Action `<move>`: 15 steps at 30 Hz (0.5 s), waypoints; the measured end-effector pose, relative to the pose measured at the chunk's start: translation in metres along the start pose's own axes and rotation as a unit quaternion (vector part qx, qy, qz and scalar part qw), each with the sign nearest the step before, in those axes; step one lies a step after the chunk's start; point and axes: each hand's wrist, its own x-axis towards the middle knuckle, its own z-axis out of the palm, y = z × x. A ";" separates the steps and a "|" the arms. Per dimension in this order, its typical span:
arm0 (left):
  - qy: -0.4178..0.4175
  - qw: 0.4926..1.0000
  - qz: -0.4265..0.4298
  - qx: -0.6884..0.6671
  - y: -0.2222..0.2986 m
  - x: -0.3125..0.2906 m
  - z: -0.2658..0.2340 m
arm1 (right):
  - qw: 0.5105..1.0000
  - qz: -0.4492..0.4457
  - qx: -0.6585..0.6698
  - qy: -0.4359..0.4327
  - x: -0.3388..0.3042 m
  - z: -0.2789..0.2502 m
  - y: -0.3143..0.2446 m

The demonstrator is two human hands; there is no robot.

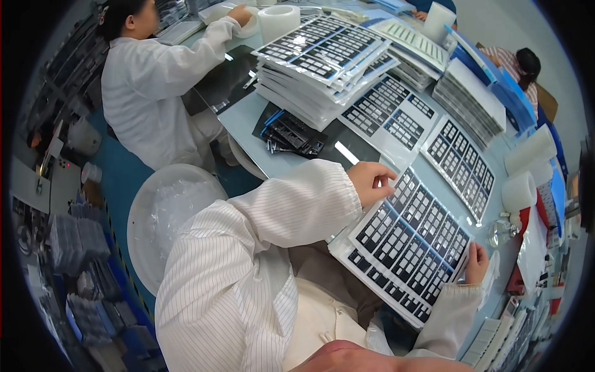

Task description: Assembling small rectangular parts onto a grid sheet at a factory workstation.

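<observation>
"Pale-blue desk (248,133), crowded workroom; I'm watching from far off too. How are your hands?"

"My left hand (372,183) is at the upper-left edge of the printed sheet (412,242), fingers half curled, thumb and forefinger close together. Whether that grip pinches anything, I can't tell. My right hand (477,263) has its fingers bent at the right edge; I can't tell how firmly that grip closes."

"Where does the sheet lie?"

"Between my hands, tilted at the near side of the desk, its lower part reaching over the lap."

"Which step is that?"

"I'd judge it's handling the sheet by its edges, steadying or lining it up. The next move calls for both grips on the margins, evenly, so nothing bends or slides."

"And beyond?"

"A second sheet (460,164) lies near; farther off, a tall stack (322,53), with black pieces (294,133) beside it."
</observation>
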 end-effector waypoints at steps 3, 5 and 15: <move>-0.031 0.994 -0.070 -0.074 0.003 0.001 -0.001 | 0.995 0.060 0.080 0.023 -0.001 -0.003 0.000; -0.047 0.991 -0.100 -0.080 0.002 0.002 -0.001 | 0.993 0.100 0.067 -0.003 -0.006 -0.002 -0.024; -0.152 0.971 -0.168 -0.079 0.013 0.004 -0.007 | 0.975 0.160 0.055 -0.146 -0.032 -0.024 -0.063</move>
